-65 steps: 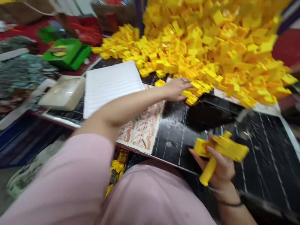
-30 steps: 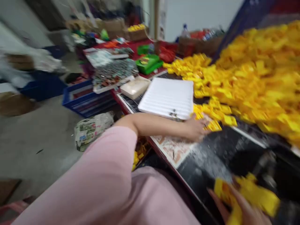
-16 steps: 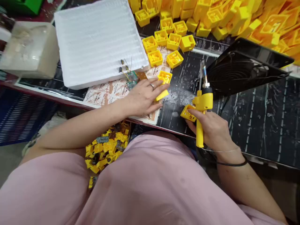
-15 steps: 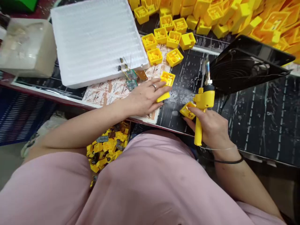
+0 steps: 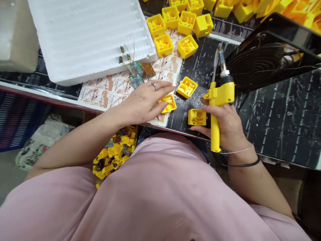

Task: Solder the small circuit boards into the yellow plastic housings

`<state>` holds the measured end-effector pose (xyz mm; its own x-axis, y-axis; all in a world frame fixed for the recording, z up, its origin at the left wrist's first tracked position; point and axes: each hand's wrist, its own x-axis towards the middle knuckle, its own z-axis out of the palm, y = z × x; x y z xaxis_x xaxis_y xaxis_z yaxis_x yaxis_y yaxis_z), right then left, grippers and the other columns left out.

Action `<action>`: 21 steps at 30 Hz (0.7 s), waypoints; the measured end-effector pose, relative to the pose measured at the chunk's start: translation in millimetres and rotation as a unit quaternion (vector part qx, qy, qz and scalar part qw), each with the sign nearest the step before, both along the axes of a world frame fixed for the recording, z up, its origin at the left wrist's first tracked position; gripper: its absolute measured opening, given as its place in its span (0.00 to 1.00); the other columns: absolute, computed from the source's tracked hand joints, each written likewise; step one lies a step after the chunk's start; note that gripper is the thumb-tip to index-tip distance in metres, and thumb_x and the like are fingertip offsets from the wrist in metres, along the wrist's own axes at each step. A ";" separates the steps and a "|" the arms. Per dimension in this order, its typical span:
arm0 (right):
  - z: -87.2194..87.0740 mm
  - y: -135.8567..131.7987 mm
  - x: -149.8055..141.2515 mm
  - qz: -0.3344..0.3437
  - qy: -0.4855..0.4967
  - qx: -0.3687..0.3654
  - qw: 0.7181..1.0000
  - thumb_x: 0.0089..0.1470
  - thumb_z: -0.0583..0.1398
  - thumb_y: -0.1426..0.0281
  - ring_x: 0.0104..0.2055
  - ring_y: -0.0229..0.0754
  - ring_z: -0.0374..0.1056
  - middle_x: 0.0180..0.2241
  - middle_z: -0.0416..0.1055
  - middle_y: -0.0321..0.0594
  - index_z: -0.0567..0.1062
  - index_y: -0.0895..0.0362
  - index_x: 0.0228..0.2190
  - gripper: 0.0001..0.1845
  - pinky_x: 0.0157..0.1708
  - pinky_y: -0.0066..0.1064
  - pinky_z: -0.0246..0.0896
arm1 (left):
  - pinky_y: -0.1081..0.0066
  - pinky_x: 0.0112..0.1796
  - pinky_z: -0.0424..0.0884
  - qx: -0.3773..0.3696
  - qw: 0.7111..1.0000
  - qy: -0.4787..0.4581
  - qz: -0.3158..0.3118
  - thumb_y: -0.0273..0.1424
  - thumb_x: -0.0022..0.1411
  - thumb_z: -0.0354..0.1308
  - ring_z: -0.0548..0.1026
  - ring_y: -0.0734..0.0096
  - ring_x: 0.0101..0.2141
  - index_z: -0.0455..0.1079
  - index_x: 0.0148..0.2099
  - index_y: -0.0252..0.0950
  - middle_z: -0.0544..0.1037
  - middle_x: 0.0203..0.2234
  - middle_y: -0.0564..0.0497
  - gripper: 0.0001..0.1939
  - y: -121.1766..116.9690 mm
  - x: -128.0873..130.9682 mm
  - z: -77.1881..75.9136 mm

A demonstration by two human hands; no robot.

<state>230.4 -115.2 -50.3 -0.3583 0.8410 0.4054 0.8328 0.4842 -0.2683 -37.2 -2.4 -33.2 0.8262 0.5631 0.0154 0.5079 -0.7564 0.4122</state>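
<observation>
My left hand (image 5: 142, 100) rests at the table edge, with its thumb and fingers around a small yellow plastic housing (image 5: 170, 103). Just beyond its fingertips, a second open housing (image 5: 187, 87) lies on the black mat. My right hand (image 5: 225, 125) is wrapped round the handle of a yellow soldering gun (image 5: 222, 94), whose metal tip points away from me. A third housing (image 5: 197, 117) sits left of the gun, close by the right thumb and a stretched fingertip. Small green circuit boards (image 5: 136, 79) with thin wires lie beyond my left hand.
A white foam slab (image 5: 92, 40) covers the back left. More yellow housings (image 5: 164, 46) stand behind, beside a larger heap. A black fan (image 5: 263, 63) leans at the right. Below the table edge is a box of yellow parts (image 5: 115, 150). A pale block (image 5: 17, 36) stands far left.
The view has tilted down and shifted. The housings by my left hand now lie apart, one under the fingers. My right fingers have come off the top of the housing beside the soldering gun.
</observation>
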 end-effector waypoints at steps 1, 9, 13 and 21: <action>-0.5 -1.1 0.2 0.000 0.005 -0.007 1.000 0.51 0.68 0.51 0.50 0.55 0.73 0.47 0.75 0.46 0.67 0.53 0.51 0.33 0.48 0.47 0.69 | 0.53 0.61 0.62 -0.010 0.999 0.003 -0.030 0.39 0.69 0.46 0.65 0.54 0.63 0.60 0.68 0.38 0.66 0.64 0.44 0.28 -0.5 -3.0 3.6; -10.6 -16.5 -4.8 -0.029 0.099 -0.027 0.994 0.52 0.70 0.63 0.52 0.52 0.73 0.53 0.73 0.47 0.65 0.53 0.55 0.32 0.47 0.42 0.73 | 0.56 0.46 0.70 0.129 0.977 0.146 0.088 0.44 0.68 0.49 0.75 0.49 0.48 0.65 0.65 0.36 0.79 0.43 0.40 0.28 -15.6 7.6 8.0; -21.8 -11.1 -18.5 -0.036 0.106 0.005 0.994 0.52 0.70 0.62 0.50 0.52 0.74 0.53 0.73 0.47 0.67 0.53 0.55 0.33 0.47 0.42 0.73 | 0.60 0.38 0.70 0.145 0.970 0.175 0.082 0.57 0.66 0.49 0.76 0.46 0.46 0.71 0.59 0.35 0.79 0.39 0.38 0.34 -24.4 19.3 9.7; 2.5 5.9 -15.2 -0.036 0.094 0.018 0.995 0.55 0.68 0.59 0.51 0.50 0.74 0.51 0.74 0.47 0.66 0.54 0.55 0.30 0.47 0.38 0.73 | 0.65 0.31 0.65 0.098 0.973 0.196 0.077 0.54 0.69 0.46 0.79 0.54 0.39 0.65 0.65 0.37 0.81 0.41 0.42 0.33 -18.1 10.9 30.3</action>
